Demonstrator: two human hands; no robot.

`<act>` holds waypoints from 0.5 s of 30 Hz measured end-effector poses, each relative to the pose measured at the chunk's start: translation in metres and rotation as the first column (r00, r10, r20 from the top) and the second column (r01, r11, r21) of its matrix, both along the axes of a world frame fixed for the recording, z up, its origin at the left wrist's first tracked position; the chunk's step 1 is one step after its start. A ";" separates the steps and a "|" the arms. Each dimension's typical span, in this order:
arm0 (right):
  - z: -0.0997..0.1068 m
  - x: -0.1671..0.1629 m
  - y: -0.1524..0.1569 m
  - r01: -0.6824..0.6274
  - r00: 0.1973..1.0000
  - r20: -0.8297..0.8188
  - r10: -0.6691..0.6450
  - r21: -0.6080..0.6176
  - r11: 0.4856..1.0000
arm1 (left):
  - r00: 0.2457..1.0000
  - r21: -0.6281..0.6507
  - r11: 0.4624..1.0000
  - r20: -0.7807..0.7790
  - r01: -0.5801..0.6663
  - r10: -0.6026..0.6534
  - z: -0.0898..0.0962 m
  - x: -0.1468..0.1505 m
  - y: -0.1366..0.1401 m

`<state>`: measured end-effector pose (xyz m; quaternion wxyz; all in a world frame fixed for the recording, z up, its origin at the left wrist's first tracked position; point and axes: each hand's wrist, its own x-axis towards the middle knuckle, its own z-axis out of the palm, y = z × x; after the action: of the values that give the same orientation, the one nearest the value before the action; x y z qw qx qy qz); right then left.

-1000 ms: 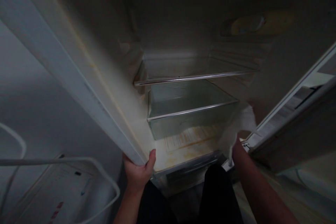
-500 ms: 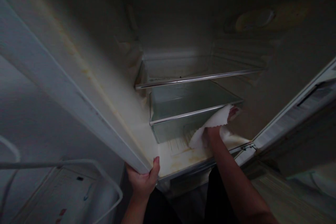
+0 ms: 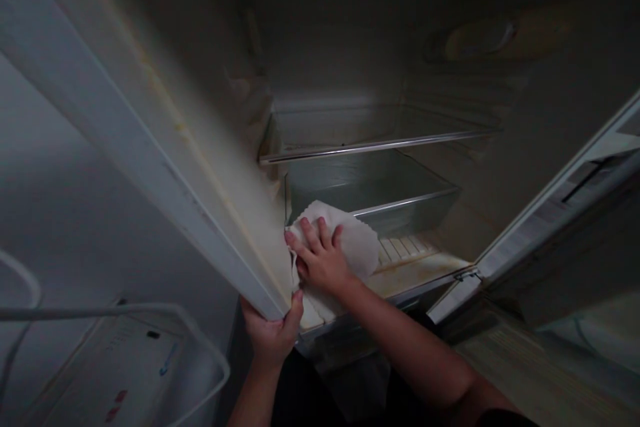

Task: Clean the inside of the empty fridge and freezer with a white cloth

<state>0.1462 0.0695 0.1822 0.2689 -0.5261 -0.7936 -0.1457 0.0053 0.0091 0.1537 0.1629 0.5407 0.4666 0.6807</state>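
Observation:
My right hand (image 3: 325, 259) presses a white paper towel (image 3: 357, 233) at the left end of the lower glass shelf, inside a dim fridge. Its fingers spread over the towel, and part of the towel bunches under the palm by the left inner wall. Lower left, my left hand (image 3: 273, 330) is wrapped round the front edge of the fridge's side wall (image 3: 240, 253), thumb on the inner face. Yellowish stains mark the fridge floor (image 3: 400, 273) and run along the side wall.
An upper glass shelf (image 3: 380, 147) with a metal front strip spans the interior. The open door (image 3: 560, 193) stands at the right, its hinge (image 3: 467, 275) low down. A white bent tube (image 3: 190, 327) and a light panel (image 3: 125, 353) are at lower left.
My right hand has swept the paper towel from the right end of the lower shelf to its left end. My left hand keeps its hold on the wall edge.

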 end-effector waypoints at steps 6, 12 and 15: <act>-0.010 0.090 0.000 0.070 0.994 0.084 -0.076 0.067 0.995 | 0.995 0.012 0.998 -0.071 -0.064 0.064 0.000 -0.003 0.001; -0.010 0.223 -0.014 0.513 0.854 -0.154 -0.498 0.080 0.855 | 0.993 0.013 0.996 -0.078 -0.086 0.087 -0.001 -0.004 0.001; -0.020 0.254 -0.027 0.553 0.812 -0.231 -0.537 0.005 0.833 | 0.995 0.008 0.996 -0.050 -0.088 0.088 0.002 -0.002 0.001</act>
<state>0.3998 0.0420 0.1623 0.3206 -0.7340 -0.5692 -0.1861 0.0036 0.0099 0.1560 0.1193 0.5369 0.4919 0.6749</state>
